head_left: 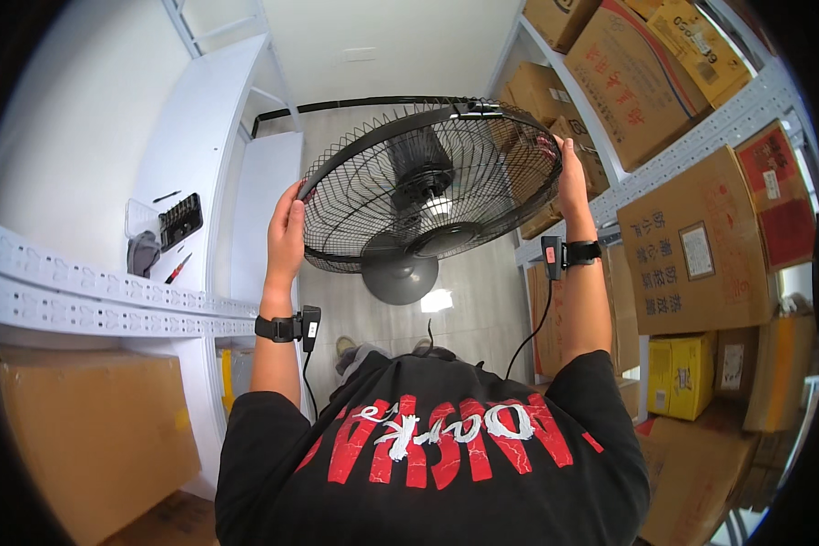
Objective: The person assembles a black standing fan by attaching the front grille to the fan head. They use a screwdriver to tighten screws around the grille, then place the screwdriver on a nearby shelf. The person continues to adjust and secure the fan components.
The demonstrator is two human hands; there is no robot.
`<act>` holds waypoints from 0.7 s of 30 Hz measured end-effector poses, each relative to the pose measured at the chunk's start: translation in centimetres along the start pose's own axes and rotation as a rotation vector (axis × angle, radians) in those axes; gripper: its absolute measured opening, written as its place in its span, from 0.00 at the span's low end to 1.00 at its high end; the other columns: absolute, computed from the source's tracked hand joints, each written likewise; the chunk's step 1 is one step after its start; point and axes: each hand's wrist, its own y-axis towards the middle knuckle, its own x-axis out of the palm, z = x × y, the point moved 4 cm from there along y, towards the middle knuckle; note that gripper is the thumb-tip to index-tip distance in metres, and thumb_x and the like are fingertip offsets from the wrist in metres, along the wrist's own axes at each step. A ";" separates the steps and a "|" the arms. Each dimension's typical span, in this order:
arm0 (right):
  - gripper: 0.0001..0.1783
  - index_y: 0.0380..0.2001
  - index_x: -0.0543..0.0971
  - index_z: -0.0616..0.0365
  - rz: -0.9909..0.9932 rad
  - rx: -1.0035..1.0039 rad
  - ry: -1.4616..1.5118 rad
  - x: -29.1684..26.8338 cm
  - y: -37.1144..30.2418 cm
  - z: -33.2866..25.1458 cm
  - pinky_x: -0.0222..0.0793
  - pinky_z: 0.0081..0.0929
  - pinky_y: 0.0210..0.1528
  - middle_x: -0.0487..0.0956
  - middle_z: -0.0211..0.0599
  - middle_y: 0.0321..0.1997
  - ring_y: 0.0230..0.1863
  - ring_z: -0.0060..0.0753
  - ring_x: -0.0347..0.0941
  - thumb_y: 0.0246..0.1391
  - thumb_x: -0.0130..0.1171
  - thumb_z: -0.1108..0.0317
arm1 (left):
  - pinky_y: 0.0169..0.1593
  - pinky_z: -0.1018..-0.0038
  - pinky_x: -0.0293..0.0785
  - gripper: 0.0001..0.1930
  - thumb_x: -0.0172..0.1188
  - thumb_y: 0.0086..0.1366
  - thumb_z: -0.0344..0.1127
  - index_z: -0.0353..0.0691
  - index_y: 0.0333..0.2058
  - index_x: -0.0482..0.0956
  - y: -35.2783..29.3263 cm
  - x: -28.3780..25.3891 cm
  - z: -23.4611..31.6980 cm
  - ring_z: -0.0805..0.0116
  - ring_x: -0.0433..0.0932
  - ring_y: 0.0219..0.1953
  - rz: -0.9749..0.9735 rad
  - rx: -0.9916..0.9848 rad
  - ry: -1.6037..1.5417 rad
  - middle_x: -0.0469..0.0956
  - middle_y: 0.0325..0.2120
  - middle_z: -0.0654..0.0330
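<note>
A large black standing fan [419, 173] rises in front of me, its round wire cage tilted with the right side higher. My left hand [287, 232] grips the left rim of the cage, thumb on the near side. On the opposite rim, my right hand [571, 179] is closed, its fingers partly hidden behind the edge. Through the wires I see the dark motor housing; a round disc [446, 238] sits at the centre of the near face. Below the cage, the fan's round grey base [400, 278] rests on the floor. Both wrists wear black straps with small cabled boxes.
White shelving [200, 118] on the left carries an open bit set [181, 221], a grey cloth [143, 253] and a red-handled tool [179, 267]. A large carton [100, 437] sits lower left. Stacked cardboard boxes [701, 246] fill the right shelves, close to my right arm.
</note>
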 end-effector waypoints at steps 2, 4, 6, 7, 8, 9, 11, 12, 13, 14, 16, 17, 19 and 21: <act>0.34 0.60 0.76 0.68 -0.040 -0.023 0.005 -0.4 0.3 0.6 0.61 0.30 0.69 0.80 0.42 0.59 0.61 0.33 0.73 0.77 0.35 0.48 | 0.70 0.66 0.62 0.28 0.41 0.82 0.49 0.31 0.67 0.67 -0.8 0.1 0.1 0.61 0.73 0.64 0.032 0.003 0.054 0.76 0.59 0.49; 0.34 0.60 0.75 0.69 -0.081 -0.052 0.041 -0.6 0.5 1.3 0.60 0.31 0.70 0.80 0.43 0.59 0.63 0.34 0.72 0.77 0.35 0.48 | 0.70 0.67 0.62 0.29 0.41 0.82 0.49 0.31 0.67 0.67 -1.0 0.1 -0.1 0.61 0.72 0.64 0.090 0.044 0.121 0.76 0.60 0.48; 0.33 0.62 0.74 0.69 -0.109 -0.137 -0.006 -1.0 -0.7 1.2 0.58 0.33 0.72 0.77 0.44 0.63 0.66 0.37 0.70 0.77 0.34 0.50 | 0.68 0.70 0.62 0.24 0.46 0.81 0.46 0.31 0.62 0.74 -1.0 0.2 1.2 0.65 0.72 0.64 0.184 0.024 0.128 0.77 0.60 0.55; 0.32 0.62 0.74 0.68 -0.105 -0.178 -0.024 -1.5 -1.3 1.5 0.57 0.33 0.72 0.76 0.45 0.64 0.67 0.37 0.69 0.77 0.34 0.51 | 0.68 0.70 0.63 0.25 0.46 0.81 0.46 0.31 0.62 0.74 -0.9 0.4 2.1 0.65 0.72 0.64 0.212 0.011 0.155 0.77 0.60 0.55; 0.32 0.63 0.73 0.68 -0.105 -0.232 -0.039 -1.6 -1.4 1.1 0.57 0.34 0.73 0.76 0.45 0.65 0.67 0.38 0.69 0.77 0.34 0.51 | 0.68 0.70 0.63 0.25 0.46 0.81 0.46 0.31 0.62 0.74 -0.5 0.4 2.7 0.65 0.72 0.63 0.246 0.009 0.181 0.77 0.59 0.54; 0.30 0.64 0.73 0.66 -0.115 -0.246 -0.101 -2.0 -2.2 0.8 0.57 0.34 0.72 0.74 0.45 0.67 0.68 0.38 0.68 0.77 0.36 0.52 | 0.68 0.70 0.63 0.26 0.45 0.81 0.48 0.30 0.61 0.75 -0.1 0.0 1.9 0.64 0.73 0.63 0.261 -0.038 0.121 0.78 0.59 0.53; 0.30 0.64 0.73 0.65 -0.160 -0.223 -0.031 -2.1 -3.4 1.0 0.59 0.34 0.71 0.75 0.45 0.66 0.68 0.37 0.68 0.77 0.38 0.52 | 0.67 0.70 0.64 0.27 0.43 0.81 0.49 0.30 0.61 0.75 0.1 0.0 2.1 0.64 0.74 0.62 0.296 -0.104 0.151 0.78 0.58 0.52; 0.29 0.64 0.73 0.65 -0.178 -0.211 0.001 -2.2 -3.8 1.1 0.60 0.33 0.71 0.75 0.45 0.66 0.68 0.37 0.68 0.77 0.38 0.52 | 0.67 0.70 0.64 0.28 0.42 0.81 0.49 0.29 0.60 0.75 0.3 0.3 2.3 0.64 0.74 0.62 0.308 -0.137 0.164 0.78 0.58 0.52; 0.29 0.63 0.73 0.65 -0.197 -0.221 -0.030 -2.1 -3.8 1.3 0.62 0.32 0.69 0.76 0.44 0.64 0.66 0.35 0.70 0.77 0.39 0.52 | 0.68 0.70 0.63 0.30 0.39 0.82 0.51 0.28 0.60 0.75 0.5 0.7 2.8 0.63 0.74 0.62 0.312 -0.106 0.175 0.78 0.58 0.51; 0.28 0.63 0.73 0.65 -0.210 -0.203 -0.005 -2.1 -4.2 1.4 0.62 0.32 0.69 0.76 0.44 0.64 0.66 0.35 0.70 0.77 0.39 0.53 | 0.68 0.70 0.63 0.31 0.38 0.82 0.52 0.28 0.60 0.76 0.6 0.8 2.7 0.62 0.74 0.62 0.312 -0.091 0.201 0.78 0.58 0.50; 0.28 0.63 0.73 0.66 -0.235 -0.169 0.045 -1.9 -4.8 1.6 0.62 0.31 0.69 0.77 0.44 0.63 0.64 0.34 0.71 0.78 0.38 0.54 | 0.68 0.69 0.63 0.31 0.36 0.82 0.52 0.28 0.60 0.76 1.2 0.3 2.2 0.61 0.73 0.63 0.311 -0.059 0.251 0.78 0.57 0.49; 0.27 0.63 0.73 0.66 -0.238 -0.162 0.081 -1.9 -5.1 1.8 0.63 0.30 0.68 0.77 0.44 0.62 0.63 0.34 0.73 0.78 0.38 0.55 | 0.69 0.69 0.61 0.32 0.35 0.82 0.53 0.28 0.61 0.75 1.4 0.1 2.1 0.61 0.72 0.64 0.323 -0.063 0.226 0.77 0.59 0.49; 0.27 0.63 0.73 0.66 -0.242 -0.159 0.110 -2.2 -5.4 1.7 0.63 0.30 0.69 0.77 0.44 0.62 0.64 0.34 0.72 0.78 0.38 0.54 | 0.69 0.69 0.61 0.32 0.35 0.82 0.53 0.28 0.62 0.74 1.1 -0.1 1.6 0.61 0.72 0.64 0.365 -0.095 0.142 0.76 0.60 0.49; 0.28 0.64 0.72 0.66 -0.233 -0.137 0.089 -2.5 -5.7 1.4 0.62 0.31 0.70 0.76 0.45 0.63 0.66 0.34 0.70 0.78 0.40 0.54 | 0.71 0.66 0.59 0.33 0.34 0.82 0.55 0.31 0.65 0.70 0.6 -0.4 1.5 0.60 0.69 0.67 0.363 -0.129 0.092 0.72 0.64 0.50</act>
